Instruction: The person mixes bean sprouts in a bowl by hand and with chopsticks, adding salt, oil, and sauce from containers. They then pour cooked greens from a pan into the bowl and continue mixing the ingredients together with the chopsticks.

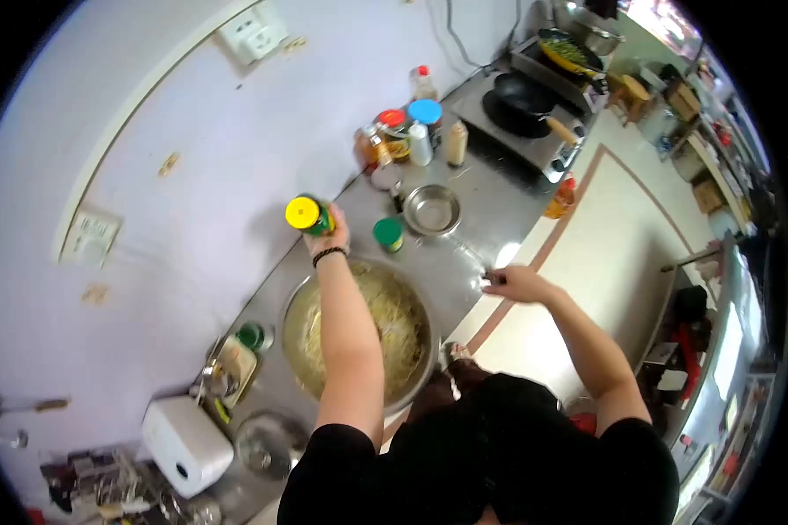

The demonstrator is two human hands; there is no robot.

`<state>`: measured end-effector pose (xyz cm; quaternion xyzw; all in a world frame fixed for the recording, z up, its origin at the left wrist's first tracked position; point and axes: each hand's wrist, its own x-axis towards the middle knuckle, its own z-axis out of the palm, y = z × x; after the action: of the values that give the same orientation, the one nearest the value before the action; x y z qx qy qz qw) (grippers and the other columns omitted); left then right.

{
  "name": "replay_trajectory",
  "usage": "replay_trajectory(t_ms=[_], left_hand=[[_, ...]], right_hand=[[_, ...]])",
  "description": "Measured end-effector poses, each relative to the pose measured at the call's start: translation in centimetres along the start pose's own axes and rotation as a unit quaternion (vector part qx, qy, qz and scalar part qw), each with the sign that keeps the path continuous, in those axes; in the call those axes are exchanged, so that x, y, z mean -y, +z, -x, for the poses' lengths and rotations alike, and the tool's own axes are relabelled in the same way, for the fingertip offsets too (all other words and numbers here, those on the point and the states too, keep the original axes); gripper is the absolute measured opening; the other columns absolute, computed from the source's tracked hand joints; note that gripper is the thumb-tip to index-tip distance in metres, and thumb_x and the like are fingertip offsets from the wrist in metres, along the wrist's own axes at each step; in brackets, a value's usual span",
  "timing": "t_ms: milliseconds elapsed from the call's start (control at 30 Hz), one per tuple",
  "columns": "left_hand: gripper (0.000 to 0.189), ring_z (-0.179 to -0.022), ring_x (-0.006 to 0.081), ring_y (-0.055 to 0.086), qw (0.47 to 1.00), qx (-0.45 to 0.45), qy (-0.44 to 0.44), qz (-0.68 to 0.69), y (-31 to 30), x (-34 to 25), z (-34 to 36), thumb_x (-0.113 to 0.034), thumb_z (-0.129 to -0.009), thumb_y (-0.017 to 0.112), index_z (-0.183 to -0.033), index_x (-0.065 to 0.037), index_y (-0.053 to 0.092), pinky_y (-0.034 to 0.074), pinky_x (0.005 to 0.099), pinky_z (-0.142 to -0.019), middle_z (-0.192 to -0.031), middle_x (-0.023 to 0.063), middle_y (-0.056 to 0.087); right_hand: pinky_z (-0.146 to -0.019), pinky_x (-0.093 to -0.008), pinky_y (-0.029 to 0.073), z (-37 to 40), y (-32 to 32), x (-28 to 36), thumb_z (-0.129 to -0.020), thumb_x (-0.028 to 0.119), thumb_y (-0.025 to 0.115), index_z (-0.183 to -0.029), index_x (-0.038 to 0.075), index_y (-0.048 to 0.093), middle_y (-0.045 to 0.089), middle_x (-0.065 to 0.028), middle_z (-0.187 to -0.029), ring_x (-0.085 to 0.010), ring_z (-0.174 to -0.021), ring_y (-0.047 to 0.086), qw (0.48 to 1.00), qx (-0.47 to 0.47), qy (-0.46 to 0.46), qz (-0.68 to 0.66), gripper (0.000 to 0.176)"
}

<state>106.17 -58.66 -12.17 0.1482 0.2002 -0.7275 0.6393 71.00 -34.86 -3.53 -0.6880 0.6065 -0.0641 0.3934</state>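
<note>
Gripping jar [311, 215] in left hand [338, 231]

- My steel counter [451, 284] held a wide metal bowl [431, 359] of pale shredded food [400, 328].
- Near it I had a green-lidded jar [388, 234] and a small metal bowl [432, 210].
- Farther along stood bottles and jars [418, 143], then a stove [464, 107].
- To my left sat a tray [239, 366], a white box [186, 442] and a round lid [270, 444].

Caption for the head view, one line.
Left hand holds a yellow-capped jar, arm reaching over a large metal bowl of pale shredded food.
</note>
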Motion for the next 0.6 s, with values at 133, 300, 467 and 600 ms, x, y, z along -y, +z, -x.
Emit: replay_trajectory(t_ms=[133,300,467,600], left_hand=[[0.04,-0.097,0.0268,0.056,0.948,0.039,0.129,-0.287,-8.7,-4.3,-13.1,-0.041,-0.085,0.046,-0.105,-0.007,0.057,0.05,0.0416,-0.081,-0.104,0.0078,0.06],[0.042,-0.103,0.0223,0.053,0.988,-0.142,0.005,0.06,-4.5,-3.2,-9.1,-0.043,-0.085,0.045,-0.107,-0.008,0.054,0.045,0.043,-0.088,-0.109,0.0059,0.059],[0.048,-0.113,0.0195,0.046,0.865,-0.069,0.084,-0.49,-8.6,-4.7,-9.8,-0.047,-0.085,0.044,-0.114,-0.009,0.05,0.033,0.0411,-0.098,-0.117,0.0043,0.055],[0.052,-0.118,0.024,0.042,0.968,-0.108,-0.049,-0.222,-1.3,4.3,0.4,-0.041,-0.085,0.044,-0.125,-0.009,0.037,0.034,0.0429,-0.097,-0.124,0.0083,0.047]], right_hand=[[-0.068,-0.0399,0.044,5.4,1.8,-5.5,-0.079,0.049,0.055,-0.09,0.004,0.062,0.062,-0.018,-0.08,-0.0344,-0.075,0.058,0.994,-0.027,0.101,0.014,0.047],[-0.07,-0.0413,0.045,8.6,4.3,-9.4,-0.08,0.047,0.053,-0.087,0.001,0.062,0.062,-0.0191,-0.079,-0.0344,-0.076,0.058,0.981,-0.005,0.194,0.004,0.047],[-0.072,-0.0412,0.045,7.2,4.8,-10.6,-0.082,0.044,0.05,-0.092,0.003,0.063,0.063,-0.0187,-0.082,-0.0353,-0.078,0.058,0.977,0.023,0.212,0.023,0.045],[-0.056,-0.0373,0.047,5.4,2.5,-13.3,-0.084,0.04,0.049,-0.085,0.004,0.062,0.061,-0.0115,-0.066,-0.027,-0.058,0.058,0.973,0.018,0.229,-0.014,0.038]])
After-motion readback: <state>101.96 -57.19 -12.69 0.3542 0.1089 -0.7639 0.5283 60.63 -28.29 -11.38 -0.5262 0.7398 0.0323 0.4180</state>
